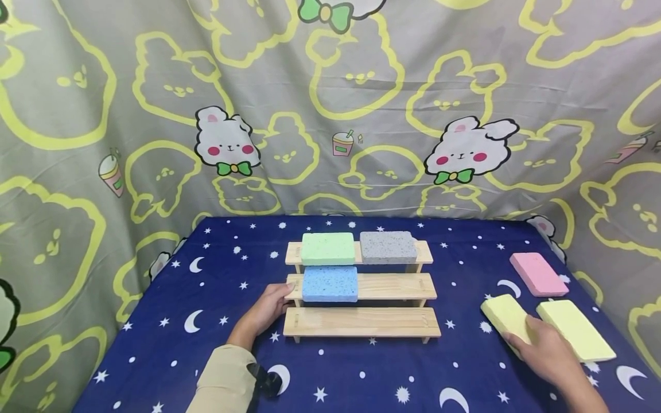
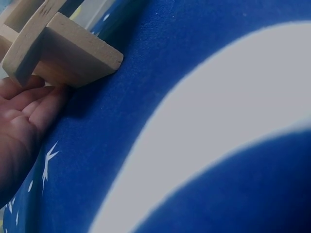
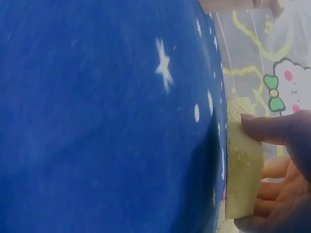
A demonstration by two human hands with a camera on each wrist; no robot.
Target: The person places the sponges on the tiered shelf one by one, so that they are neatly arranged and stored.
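Observation:
A three-tier wooden stand point(image 1: 361, 322) rises in steps in the head view. My left hand point(image 1: 269, 308) grips the left end of its middle tier, thumb on top and the other fingers under the board. On that tier lies a blue sponge point(image 1: 330, 284); a green sponge point(image 1: 327, 249) and a grey sponge point(image 1: 388, 247) lie side by side on the top tier. At the right, my right hand point(image 1: 552, 347) holds a light yellow sponge point(image 1: 505, 315) by its edges, thumb on one side and fingers on the other, as the right wrist view also shows.
A second yellow sponge point(image 1: 580, 332) lies on the table just right of the held one, partly behind my hand. Farther back is a pink sponge point(image 1: 539, 274). A dark blue cloth point(image 1: 361, 378) with moons and stars covers the table; a patterned curtain point(image 1: 289, 74) hangs behind.

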